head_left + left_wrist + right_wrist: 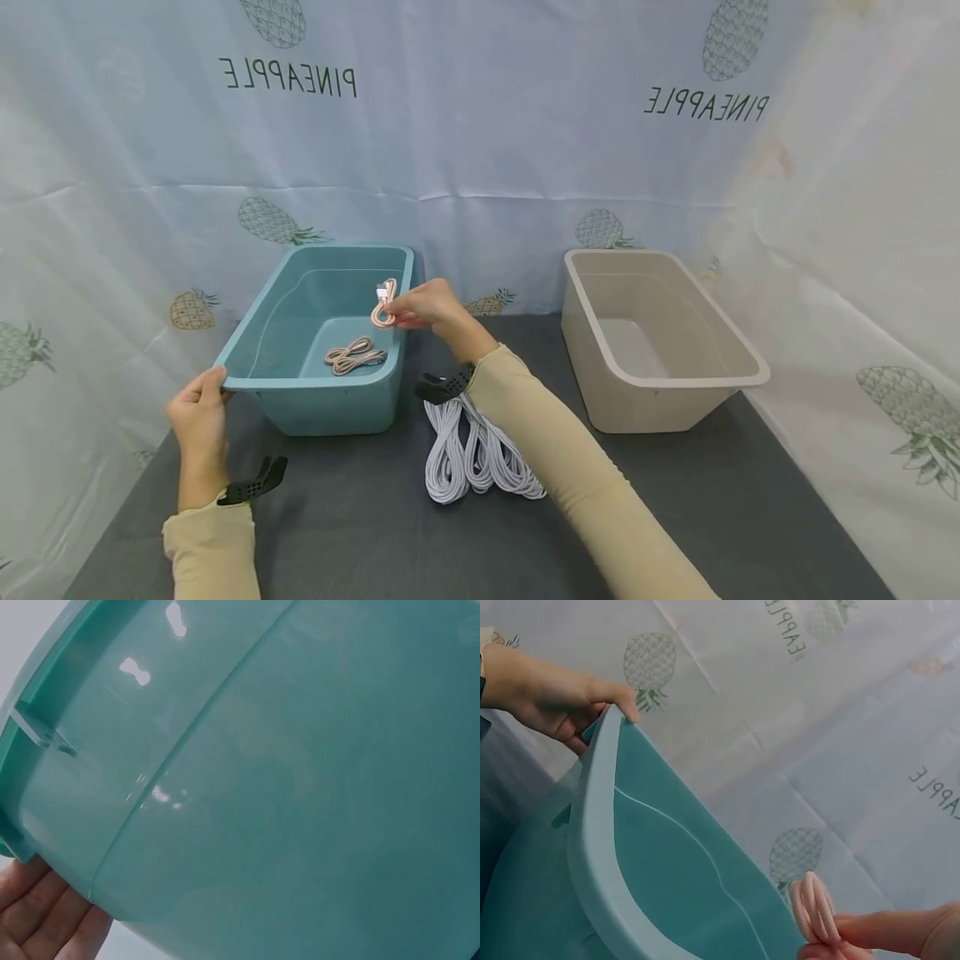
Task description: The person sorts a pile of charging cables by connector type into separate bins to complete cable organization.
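A teal plastic bin [315, 412] stands at the left of the table. My left hand [198, 412] grips its near left corner, thumb over the rim and fingers beneath, as the right wrist view also shows. Over the bin's right side, my right hand [431, 308] pinches a coiled pink charging cable [383, 315] with a white connector tag. In the right wrist view the cable's loops [814, 907] stick up between thumb and fingers. Another coiled pinkish-beige cable [352, 356] lies on the bin's floor.
Several bundles of white cord [446, 467] lie on the dark tabletop [352, 517], partly hidden beneath my right forearm. A beige bin [660, 408] stands at the right. Behind hangs a pineapple-print curtain [480, 125].
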A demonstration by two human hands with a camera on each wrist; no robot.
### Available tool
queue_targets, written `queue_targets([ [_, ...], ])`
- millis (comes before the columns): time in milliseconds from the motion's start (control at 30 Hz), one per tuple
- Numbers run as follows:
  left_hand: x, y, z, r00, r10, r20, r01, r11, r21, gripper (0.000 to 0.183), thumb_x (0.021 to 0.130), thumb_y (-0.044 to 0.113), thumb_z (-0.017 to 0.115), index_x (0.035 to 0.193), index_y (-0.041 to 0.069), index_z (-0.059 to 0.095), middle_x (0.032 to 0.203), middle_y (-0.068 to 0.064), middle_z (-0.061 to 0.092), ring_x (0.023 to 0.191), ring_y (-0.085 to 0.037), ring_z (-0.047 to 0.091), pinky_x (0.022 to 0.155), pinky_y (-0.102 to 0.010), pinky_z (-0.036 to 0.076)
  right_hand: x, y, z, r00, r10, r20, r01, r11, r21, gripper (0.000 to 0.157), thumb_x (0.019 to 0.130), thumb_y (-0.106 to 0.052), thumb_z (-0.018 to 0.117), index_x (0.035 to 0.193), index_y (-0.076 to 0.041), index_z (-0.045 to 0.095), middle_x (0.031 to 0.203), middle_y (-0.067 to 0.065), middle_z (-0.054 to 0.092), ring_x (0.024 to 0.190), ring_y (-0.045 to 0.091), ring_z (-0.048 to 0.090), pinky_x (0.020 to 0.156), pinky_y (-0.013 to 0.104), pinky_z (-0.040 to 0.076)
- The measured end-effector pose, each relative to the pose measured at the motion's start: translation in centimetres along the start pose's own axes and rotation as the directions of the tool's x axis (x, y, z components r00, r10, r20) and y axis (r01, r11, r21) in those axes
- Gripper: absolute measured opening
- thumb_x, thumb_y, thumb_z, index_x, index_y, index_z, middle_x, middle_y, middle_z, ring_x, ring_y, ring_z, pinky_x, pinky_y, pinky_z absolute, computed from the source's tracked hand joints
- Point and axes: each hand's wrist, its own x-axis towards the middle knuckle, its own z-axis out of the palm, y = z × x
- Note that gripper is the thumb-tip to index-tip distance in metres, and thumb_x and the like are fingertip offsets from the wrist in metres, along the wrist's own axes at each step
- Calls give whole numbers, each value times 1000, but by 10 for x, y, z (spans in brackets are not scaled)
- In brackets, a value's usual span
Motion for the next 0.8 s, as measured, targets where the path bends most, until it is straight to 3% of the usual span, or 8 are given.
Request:
queue_targets([
  [167, -1, -1, 2, 1000, 4, 12, -4, 1000, 5, 34, 90, 9, 60, 64, 28, 70, 66, 23, 66, 62, 9, 60, 61, -1, 47, 12, 2, 13, 997, -73, -33, 74, 996, 42, 26, 84, -6, 72, 108, 5, 70, 113, 21, 70, 88, 24, 74, 83, 33, 61],
  [233, -1, -2, 4, 1000, 5, 21, -5, 1000, 6, 34, 90, 9, 60, 64, 28, 70, 65, 22, 66, 62, 9, 60, 61, -1, 48, 15, 5, 15, 996, -80, -42, 82, 995, 52, 27, 86, -7, 71, 111, 5, 68, 119, 21, 68, 102, 29, 71, 88, 33, 60],
  [300, -2, -4, 5, 1000, 0, 25, 0, 1000, 6, 34, 91, 10, 60, 64, 28, 70, 66, 23, 66, 63, 9, 60, 62, -1, 48, 16, 9, 15, 996, -73, -49, 76, 995, 65, 27, 87, -6, 70, 112, 5, 68, 118, 21, 68, 106, 30, 69, 89, 34, 59],
  [400, -3, -4, 5, 1000, -15, 14, 15, 1000, 14, 34, 91, 10, 60, 64, 29, 70, 66, 23, 66, 63, 9, 60, 62, -2, 47, 14, 13, 13, 997, -71, -35, 74, 995, 74, 26, 87, -7, 69, 111, 5, 68, 113, 22, 70, 103, 30, 70, 86, 32, 60],
  [500, -2, -4, 3, 1000, -23, 7, 23, 999, 30, 34, 91, 12, 59, 64, 29, 69, 67, 23, 65, 64, 8, 59, 62, -2, 47, 10, 16, 10, 997, -82, -17, 83, 993, 87, 24, 87, -6, 69, 108, 6, 69, 110, 24, 70, 82, 26, 74, 77, 27, 62],
  [600, -2, -4, 3, 1000, -14, 2, 13, 1000, 24, 34, 91, 11, 59, 64, 29, 69, 66, 23, 65, 63, 8, 59, 62, -2, 47, 5, 17, 6, 996, -83, 4, 83, 993, 82, 23, 87, -6, 69, 107, 5, 70, 109, 25, 70, 65, 14, 69, 71, 25, 62],
  [800, 0, -3, 2, 999, 26, -24, -27, 999, -37, 35, 88, 7, 60, 59, 24, 70, 62, 20, 65, 59, 8, 59, 60, -2, 48, -7, 23, -4, 994, -89, 55, 85, 994, 73, 26, 88, -7, 67, 111, 4, 68, 112, 24, 70, 63, 7, 66, 85, 34, 61],
])
